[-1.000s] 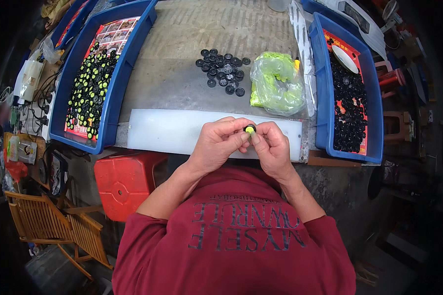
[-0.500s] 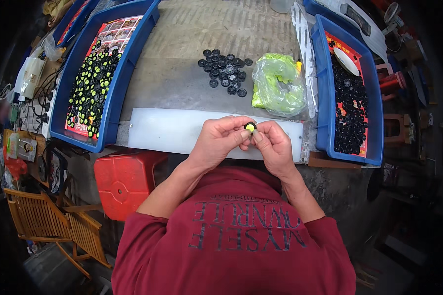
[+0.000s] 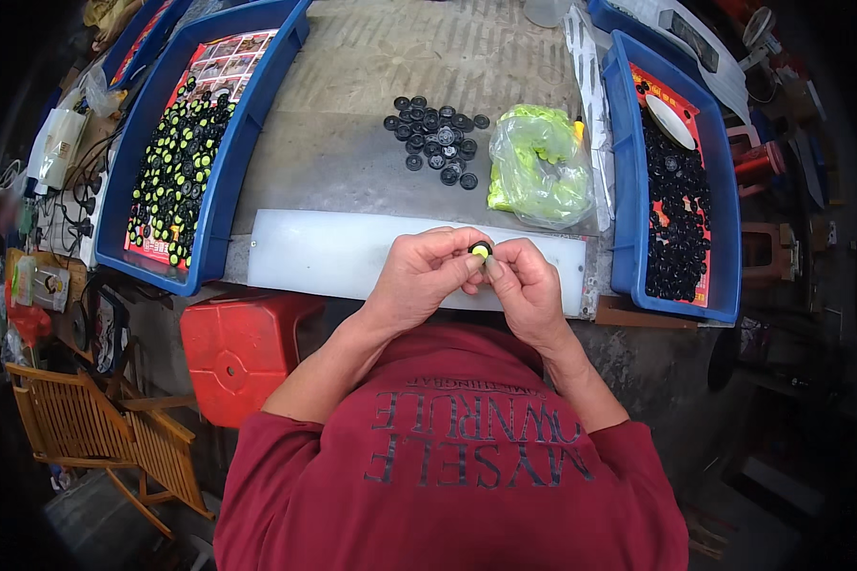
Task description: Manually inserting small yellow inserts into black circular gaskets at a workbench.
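Note:
Between my hands is a small black toy wheel (image 3: 481, 249) with a bright yellow-green centre. The fingers and thumb of my left hand (image 3: 427, 273) are closed on its left side. My right hand (image 3: 527, 285) pinches it from the right, thumb at its lower edge. Both hands are above the white board (image 3: 324, 249) along the table's front edge. Beyond them lies a loose pile of black wheels (image 3: 445, 136). To its right, a clear plastic bag (image 3: 554, 186) holds yellow-green pieces.
At the left, a blue tray (image 3: 221, 214) holds many black wheels with yellow-green centres. Another blue tray (image 3: 627, 205) at the right contains black wheels and a white oval scoop-like dish (image 3: 669, 122). A red stool (image 3: 233, 366) and a wooden chair (image 3: 76, 414) stand at the lower left.
The wheel has shifted slightly left and tilted between my fingers, so less of its yellow-green centre shows. My right fingertips have moved a little left with it.

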The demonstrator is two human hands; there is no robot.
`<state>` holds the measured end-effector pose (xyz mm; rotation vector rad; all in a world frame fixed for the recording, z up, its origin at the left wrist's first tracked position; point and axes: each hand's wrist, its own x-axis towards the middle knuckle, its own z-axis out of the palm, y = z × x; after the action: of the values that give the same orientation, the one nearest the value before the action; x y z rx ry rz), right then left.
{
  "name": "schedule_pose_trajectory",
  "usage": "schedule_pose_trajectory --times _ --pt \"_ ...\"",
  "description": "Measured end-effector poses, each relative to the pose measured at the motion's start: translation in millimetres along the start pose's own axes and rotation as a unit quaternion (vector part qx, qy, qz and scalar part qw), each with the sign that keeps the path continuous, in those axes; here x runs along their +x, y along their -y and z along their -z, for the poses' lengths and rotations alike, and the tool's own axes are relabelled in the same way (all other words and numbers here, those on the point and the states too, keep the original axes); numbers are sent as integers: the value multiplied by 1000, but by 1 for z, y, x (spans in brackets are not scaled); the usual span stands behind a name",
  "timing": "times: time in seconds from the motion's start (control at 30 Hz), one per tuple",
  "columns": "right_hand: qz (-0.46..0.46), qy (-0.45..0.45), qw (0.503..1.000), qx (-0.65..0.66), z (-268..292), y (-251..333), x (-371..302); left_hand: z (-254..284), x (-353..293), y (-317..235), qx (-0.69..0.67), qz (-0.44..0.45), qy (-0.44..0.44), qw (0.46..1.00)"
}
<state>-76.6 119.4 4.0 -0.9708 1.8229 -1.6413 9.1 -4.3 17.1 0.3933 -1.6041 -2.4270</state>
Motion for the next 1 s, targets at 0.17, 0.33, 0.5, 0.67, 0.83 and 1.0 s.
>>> schedule_pose_trajectory --times 0.17,0.33,0.5,0.67,0.83,1.0 --pt "24 0 999 -23 -1 1 0 0 -2 1 40 -15 -7 999" --pt "38 -5 999 -27 -2 -2 1 -1 -2 1 65 -28 -8 997" --pt "60 -5 996 -65 -2 1 1 -2 -3 5 82 -47 -11 995" --pt "-22 0 999 35 -1 -2 4 2 2 6 -23 3 -3 1000" --pt "-91 27 983 157 2 2 7 6 3 7 -121 45 -7 992" --pt "-96 9 986 136 2 -5 5 14 3 7 -28 22 -18 999"
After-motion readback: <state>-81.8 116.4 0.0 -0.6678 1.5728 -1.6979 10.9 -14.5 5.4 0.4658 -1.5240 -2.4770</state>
